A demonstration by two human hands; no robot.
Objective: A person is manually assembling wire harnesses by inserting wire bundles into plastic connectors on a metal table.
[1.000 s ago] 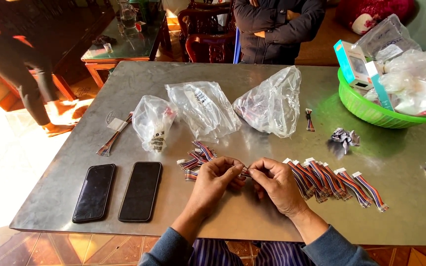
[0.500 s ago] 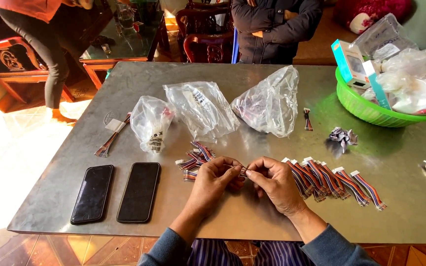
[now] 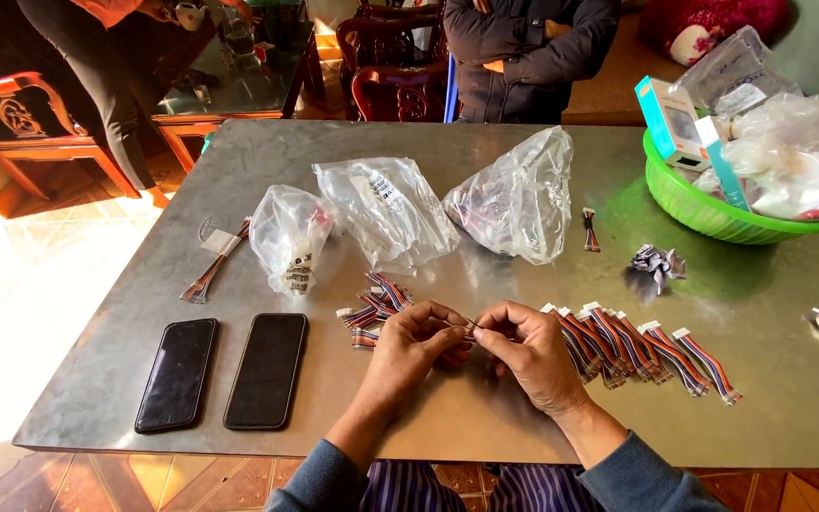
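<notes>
At the tabletop's [image 3: 485, 417] near edge, both hands stay put as a second ago, left hand [image 3: 409, 353] and right hand [image 3: 530, 353] fingers pinched shut on one small wire harness [image 3: 467, 331] between them, work unchanged.

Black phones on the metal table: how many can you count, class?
2. The left phone and the right phone lie side by side, face up, near the table front edge, left of the left hand. None seems hidden.

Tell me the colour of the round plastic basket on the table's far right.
Bright green round plastic basket, clearest in the head view.
</notes>
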